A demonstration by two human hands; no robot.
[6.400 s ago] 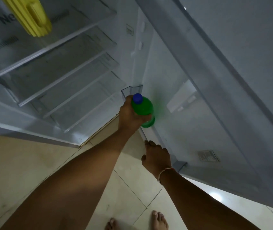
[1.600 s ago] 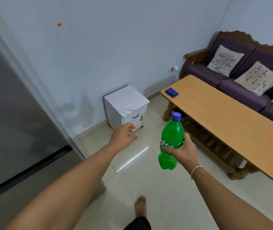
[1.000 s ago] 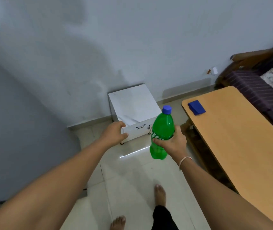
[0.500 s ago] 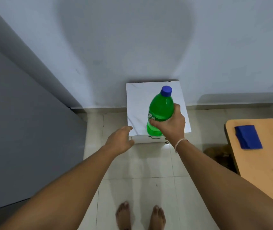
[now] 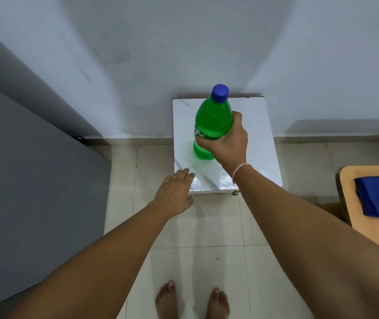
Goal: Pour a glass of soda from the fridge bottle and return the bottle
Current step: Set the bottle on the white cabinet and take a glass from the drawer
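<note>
A green soda bottle [image 5: 212, 120] with a blue cap [image 5: 220, 93] stands upright over the white marble top of a small cabinet [image 5: 259, 143]. My right hand [image 5: 226, 143] is wrapped around its lower body; whether its base touches the top I cannot tell. My left hand [image 5: 175, 193] hovers flat, fingers loosely apart, at the cabinet's front left corner, holding nothing. No glass is in view.
The closed grey fridge door [image 5: 29, 180] fills the left side. A wooden table [image 5: 349, 180] with a folded blue cloth [image 5: 377, 195] on it juts in at the right. A white wall rises behind the cabinet. My bare feet [image 5: 192, 300] stand on pale floor tiles.
I took the bottle out of the fridge, passed it to my right hand, turned to the white cabinet and lowered it onto or just above the top. My left hand moved nearer the cabinet corner.
</note>
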